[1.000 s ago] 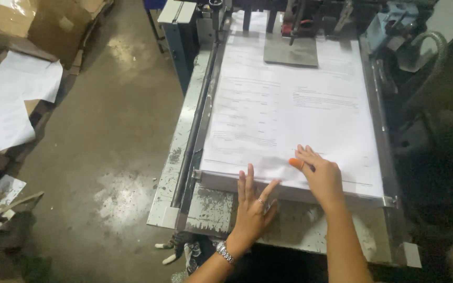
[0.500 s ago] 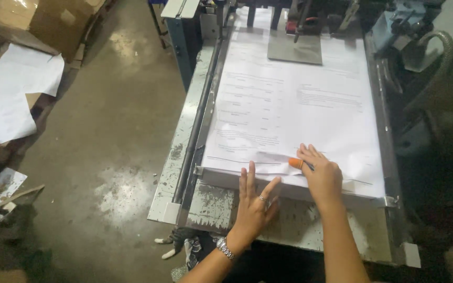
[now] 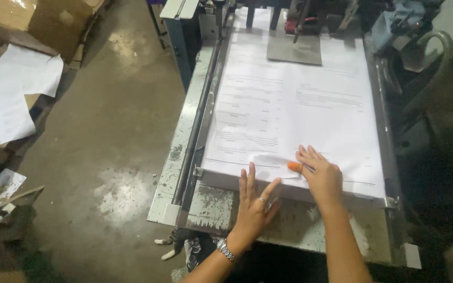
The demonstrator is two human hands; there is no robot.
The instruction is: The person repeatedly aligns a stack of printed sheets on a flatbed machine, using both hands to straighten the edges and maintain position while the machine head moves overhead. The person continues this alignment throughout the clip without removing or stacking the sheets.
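Looking down from the head, the left hand (image 3: 252, 202) lies flat with fingers spread at the near edge of a paper stack (image 3: 294, 115) on a metal machine table (image 3: 184, 157), the right hand (image 3: 321, 175), thumb in an orange cap (image 3: 294, 166), presses flat on the top sheet's near edge, cardboard boxes (image 3: 53, 21) and loose white sheets (image 3: 11, 99) on the concrete floor (image 3: 116, 120).

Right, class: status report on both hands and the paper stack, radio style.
Left hand flat, fingers spread at stack's near edge. Right hand, orange thumb cot, pressing top sheet of paper stack. Grey weight plate rests at far end.
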